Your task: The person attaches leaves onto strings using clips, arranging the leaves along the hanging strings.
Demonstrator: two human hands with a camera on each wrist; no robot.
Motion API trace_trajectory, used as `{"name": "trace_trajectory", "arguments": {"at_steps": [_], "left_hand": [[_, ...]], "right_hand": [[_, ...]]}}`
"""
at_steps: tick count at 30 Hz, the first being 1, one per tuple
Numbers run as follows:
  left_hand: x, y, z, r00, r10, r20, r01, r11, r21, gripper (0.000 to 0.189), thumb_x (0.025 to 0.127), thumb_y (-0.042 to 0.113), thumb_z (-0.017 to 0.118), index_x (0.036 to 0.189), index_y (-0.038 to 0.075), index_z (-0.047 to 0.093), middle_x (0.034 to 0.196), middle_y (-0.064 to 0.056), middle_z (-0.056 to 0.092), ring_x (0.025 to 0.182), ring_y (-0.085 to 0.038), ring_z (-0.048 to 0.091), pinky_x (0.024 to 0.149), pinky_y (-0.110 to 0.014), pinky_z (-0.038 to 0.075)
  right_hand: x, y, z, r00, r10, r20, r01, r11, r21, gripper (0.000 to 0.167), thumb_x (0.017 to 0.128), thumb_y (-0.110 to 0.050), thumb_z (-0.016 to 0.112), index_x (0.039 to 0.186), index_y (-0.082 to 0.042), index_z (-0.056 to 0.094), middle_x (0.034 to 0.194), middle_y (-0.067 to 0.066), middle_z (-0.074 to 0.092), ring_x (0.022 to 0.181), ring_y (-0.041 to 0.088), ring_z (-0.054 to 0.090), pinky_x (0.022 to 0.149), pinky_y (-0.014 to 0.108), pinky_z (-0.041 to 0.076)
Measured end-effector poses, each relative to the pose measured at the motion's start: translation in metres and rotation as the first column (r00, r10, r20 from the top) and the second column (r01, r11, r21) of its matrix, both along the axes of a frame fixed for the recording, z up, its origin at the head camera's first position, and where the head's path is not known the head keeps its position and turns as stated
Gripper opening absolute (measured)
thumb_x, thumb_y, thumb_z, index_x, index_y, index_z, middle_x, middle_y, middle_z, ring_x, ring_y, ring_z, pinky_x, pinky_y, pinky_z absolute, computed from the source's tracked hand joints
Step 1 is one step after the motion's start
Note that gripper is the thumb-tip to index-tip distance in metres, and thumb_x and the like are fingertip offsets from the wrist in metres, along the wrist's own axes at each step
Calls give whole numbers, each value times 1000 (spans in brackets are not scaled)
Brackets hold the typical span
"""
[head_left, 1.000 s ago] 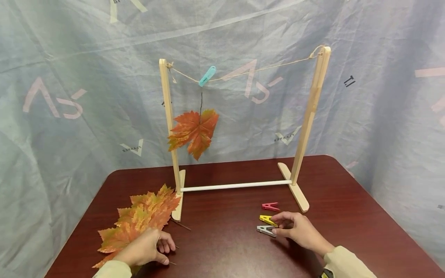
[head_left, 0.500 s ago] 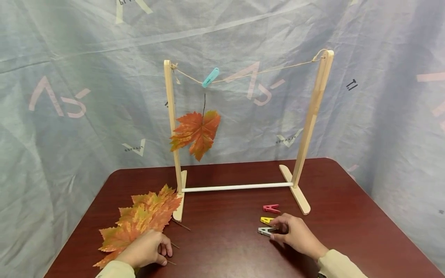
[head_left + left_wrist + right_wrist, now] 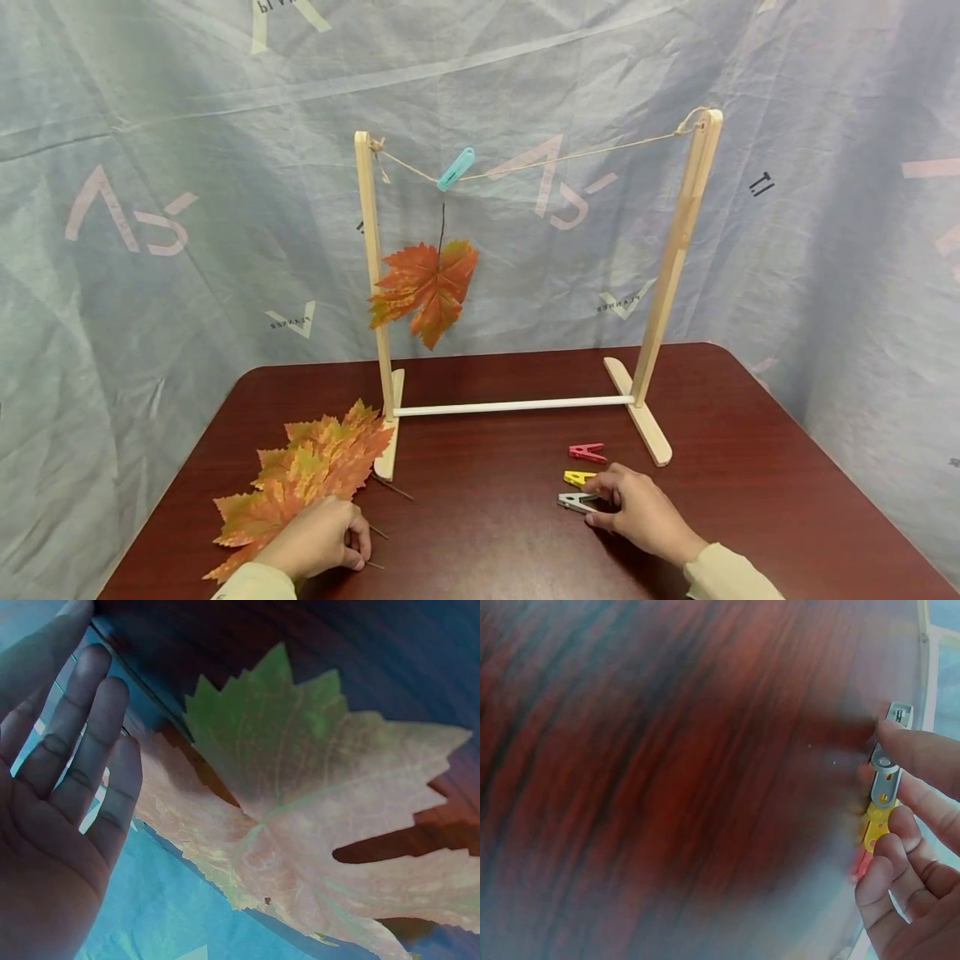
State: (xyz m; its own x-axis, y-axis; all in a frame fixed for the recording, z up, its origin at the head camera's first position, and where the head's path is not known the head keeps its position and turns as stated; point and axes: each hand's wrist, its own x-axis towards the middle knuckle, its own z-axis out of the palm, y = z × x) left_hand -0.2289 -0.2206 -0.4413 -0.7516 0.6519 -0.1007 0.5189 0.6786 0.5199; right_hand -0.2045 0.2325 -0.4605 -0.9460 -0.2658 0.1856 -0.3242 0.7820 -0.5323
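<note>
My left hand [image 3: 318, 537] lies over the near end of a pile of orange-yellow artificial maple leaves [image 3: 307, 471], thumb and index finger pinching a leaf stem [image 3: 376, 567]. One broad leaf [image 3: 300, 765] fills much of the left wrist view, its stem running up to those fingertips. At the right, a grey clothespin [image 3: 574, 502] is pinched at its handle end by the thumb and index finger of my right hand [image 3: 641, 510]. Beyond it lie a yellow clothespin [image 3: 577, 478], partly behind the index finger, and a red clothespin [image 3: 587, 452].
A wooden stand [image 3: 672, 258] with a twine line [image 3: 570, 157] rises at the back. From the line's left part, a light-blue clothespin [image 3: 456, 169] holds one orange leaf [image 3: 431, 287]. A white bar [image 3: 517, 406] joins the feet. Grey cloth hangs behind the dark red table [image 3: 480, 475].
The view has shifted slightly. My right thumb and index finger have settled on the grey clothespin's handles; the left thumb and index finger have closed together at the stem.
</note>
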Motion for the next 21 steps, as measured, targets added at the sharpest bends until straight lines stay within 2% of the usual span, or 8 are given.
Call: {"name": "trace_trajectory", "arguments": {"at_steps": [7, 12, 17, 21], "left_hand": [[4, 1, 1, 1000, -17, 19, 16, 999, 38, 24, 82, 7, 82, 72, 24, 68, 69, 23, 58, 59, 4, 49, 56, -21, 44], [1, 2, 3, 999, -8, 49, 5, 999, 49, 23, 86, 8, 81, 76, 24, 66, 71, 21, 58, 62, 3, 51, 57, -23, 44], [0, 3, 6, 995, 3, 96, -8, 999, 44, 19, 88, 8, 78, 82, 23, 69, 75, 18, 62, 63, 1, 53, 56, -25, 45], [-2, 3, 7, 996, -1, 91, -2, 1000, 29, 16, 89, 9, 78, 84, 23, 74, 79, 19, 66, 62, 2, 53, 57, -25, 45]], "right_hand": [[1, 0, -3, 1000, -6, -24, 6, 1000, -7, 26, 74, -14, 91, 96, -16, 77, 79, -9, 49, 67, 2, 45, 57, 23, 38], [-1, 3, -3, 1000, 3, -23, -3, 999, -35, 25, 74, -14, 91, 95, -16, 76, 79, -8, 51, 68, 3, 46, 58, 23, 39], [-1, 4, -2, 1000, 7, 5, -6, 997, -73, 24, 76, -15, 90, 96, -16, 76, 84, -6, 53, 69, 4, 49, 59, 23, 41], [-1, 5, 1, 1000, 11, 29, -8, 995, -96, 24, 78, -17, 89, 98, -15, 76, 88, -5, 55, 71, 5, 49, 60, 24, 42]]}}
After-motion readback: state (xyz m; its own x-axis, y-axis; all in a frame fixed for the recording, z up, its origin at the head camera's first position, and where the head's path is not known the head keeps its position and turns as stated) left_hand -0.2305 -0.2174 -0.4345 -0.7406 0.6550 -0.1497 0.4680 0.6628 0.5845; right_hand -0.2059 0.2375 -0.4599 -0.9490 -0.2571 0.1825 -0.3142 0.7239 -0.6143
